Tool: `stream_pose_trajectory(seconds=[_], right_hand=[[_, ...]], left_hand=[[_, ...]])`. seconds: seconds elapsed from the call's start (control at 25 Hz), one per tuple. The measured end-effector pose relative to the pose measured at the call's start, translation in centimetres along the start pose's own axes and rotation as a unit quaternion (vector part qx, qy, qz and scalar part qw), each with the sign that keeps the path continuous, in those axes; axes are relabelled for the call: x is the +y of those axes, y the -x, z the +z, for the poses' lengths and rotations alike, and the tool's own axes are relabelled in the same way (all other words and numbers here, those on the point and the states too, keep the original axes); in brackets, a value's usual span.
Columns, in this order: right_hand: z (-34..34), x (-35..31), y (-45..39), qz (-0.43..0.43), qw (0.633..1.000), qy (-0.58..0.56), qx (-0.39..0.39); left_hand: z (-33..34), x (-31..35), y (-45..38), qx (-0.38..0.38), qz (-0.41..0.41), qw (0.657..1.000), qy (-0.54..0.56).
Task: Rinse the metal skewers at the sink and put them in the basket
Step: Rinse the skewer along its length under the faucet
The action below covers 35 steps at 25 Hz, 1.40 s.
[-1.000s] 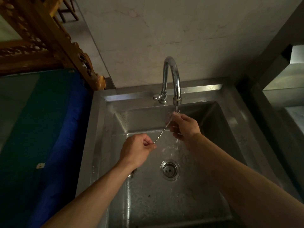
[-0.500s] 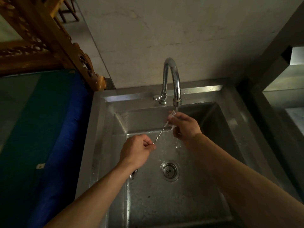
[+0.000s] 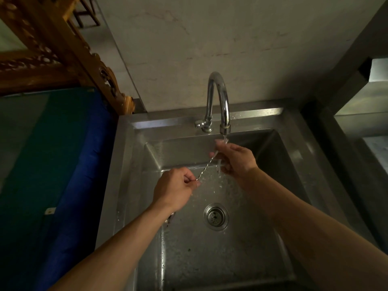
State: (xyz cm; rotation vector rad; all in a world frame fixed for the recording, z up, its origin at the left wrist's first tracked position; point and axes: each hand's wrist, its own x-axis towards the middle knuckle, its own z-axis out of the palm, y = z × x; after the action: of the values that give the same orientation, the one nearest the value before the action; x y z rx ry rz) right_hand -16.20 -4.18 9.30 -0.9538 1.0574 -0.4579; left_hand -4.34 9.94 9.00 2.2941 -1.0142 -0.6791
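Note:
A thin twisted metal skewer [image 3: 206, 166] runs slantwise over the steel sink [image 3: 134, 185], from lower left up to the running water under the curved tap [image 3: 218, 97]. My left hand [image 3: 175, 189] pinches its lower end. My right hand [image 3: 236, 159] grips its upper end right in the stream below the spout, and water splashes off it. Part of the skewer's handle end pokes out below my left wrist. No basket is in view.
The drain strainer [image 3: 216, 216] sits in the wet sink bottom. A blue and green covered surface [image 3: 52, 164] lies to the left, with a carved wooden frame [image 3: 63, 49] behind it. A steel counter [image 3: 367, 127] stands at the right.
My right hand has crept slightly up towards the spout along the skewer. My left hand has stayed in place.

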Motion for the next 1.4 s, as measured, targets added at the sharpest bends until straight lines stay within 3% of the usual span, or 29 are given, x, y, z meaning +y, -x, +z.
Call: stream_pose_trajectory(seconds=[0.36, 0.52, 0.76, 0.92, 1.08, 1.16, 1.32, 1.4], right_hand=[[-0.3, 0.1, -0.5, 0.001, 1.000, -0.005, 0.006], [-0.2, -0.3, -0.4, -0.004, 0.999, -0.032, -0.027], [0.6, -0.3, -0.3, 0.006, 0.999, 0.005, 0.044], [0.2, -0.5, 0.0, -0.012, 0.999, -0.039, -0.014], [0.0, -0.6, -0.1, 0.006, 0.996, -0.084, -0.002], [0.0, -0.4, -0.1, 0.003, 0.998, -0.067, 0.015], [0.0, 0.0, 0.1, -0.005, 0.998, -0.038, -0.045], [0.0, -0.3, -0.1, 0.012, 0.999, -0.008, -0.031]], left_hand=[[-0.1, 0.4, -0.1, -0.007, -0.005, 1.000, 0.004], [-0.3, 0.5, -0.2, 0.002, -0.010, 1.000, 0.004], [-0.3, 0.9, -0.2, -0.005, 0.003, 1.000, -0.001], [-0.3, 0.7, -0.4, -0.005, 0.008, 1.000, -0.024], [0.0, 0.8, -0.2, -0.027, 0.039, 0.998, -0.041], [0.1, 1.0, -0.2, -0.032, 0.052, 0.997, -0.043], [0.2, 1.4, -0.4, -0.033, 0.047, 0.997, -0.043], [0.2, 1.5, -0.3, -0.039, 0.057, 0.997, -0.040]])
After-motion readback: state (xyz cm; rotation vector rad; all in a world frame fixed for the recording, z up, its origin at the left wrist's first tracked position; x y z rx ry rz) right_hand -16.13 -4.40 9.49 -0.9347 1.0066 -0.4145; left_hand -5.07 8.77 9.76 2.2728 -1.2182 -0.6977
